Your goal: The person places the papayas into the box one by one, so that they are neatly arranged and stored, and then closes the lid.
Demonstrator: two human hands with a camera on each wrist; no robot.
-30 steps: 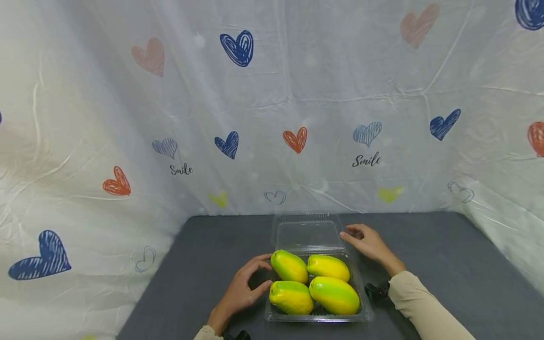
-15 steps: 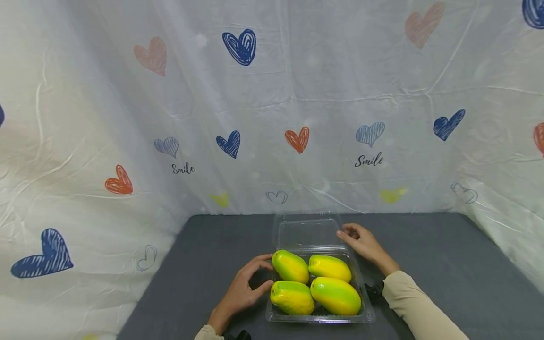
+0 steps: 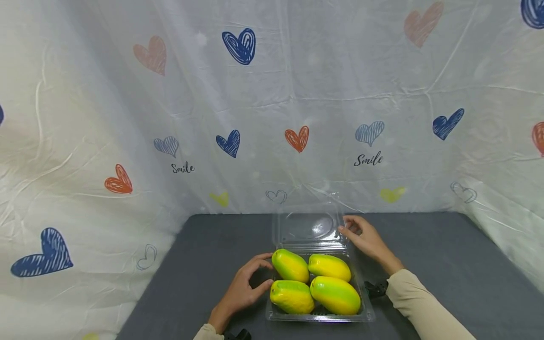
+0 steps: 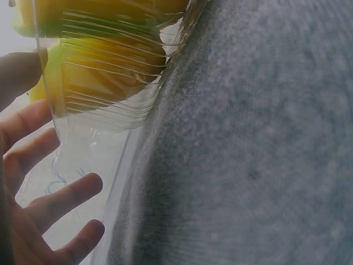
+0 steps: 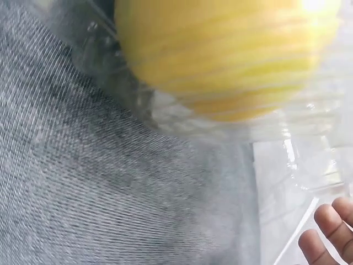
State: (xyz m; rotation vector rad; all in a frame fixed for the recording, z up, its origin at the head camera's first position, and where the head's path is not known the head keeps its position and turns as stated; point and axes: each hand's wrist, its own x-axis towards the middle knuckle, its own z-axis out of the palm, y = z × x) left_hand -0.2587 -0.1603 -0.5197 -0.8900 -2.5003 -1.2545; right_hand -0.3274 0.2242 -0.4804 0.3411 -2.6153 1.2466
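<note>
A clear plastic clamshell container (image 3: 320, 318) sits on the table, with several yellow-green mangoes (image 3: 336, 295) in its base. Its hinged lid (image 3: 297, 226) tilts up at the back, leaning away from the fruit. My left hand (image 3: 241, 289) is at the base's left side, thumb and fingers spread along the wall; in the left wrist view the left fingertips (image 4: 38, 113) are right at the clear edge. At the lid's right edge, my right hand (image 3: 367, 242) holds it between thumb and fingers. In the right wrist view only some right fingers (image 5: 328, 218) show, close to the lid.
The dark grey table (image 3: 221, 245) extends to both sides of the container. Behind it hangs a white curtain (image 3: 255, 104) printed with hearts. A dark band with a camera (image 3: 377, 289) is on the right wrist.
The lid has swung up from lying back nearly flat, and my right hand has risen slightly with its edge. The left hand and the mangoes stay in place.
</note>
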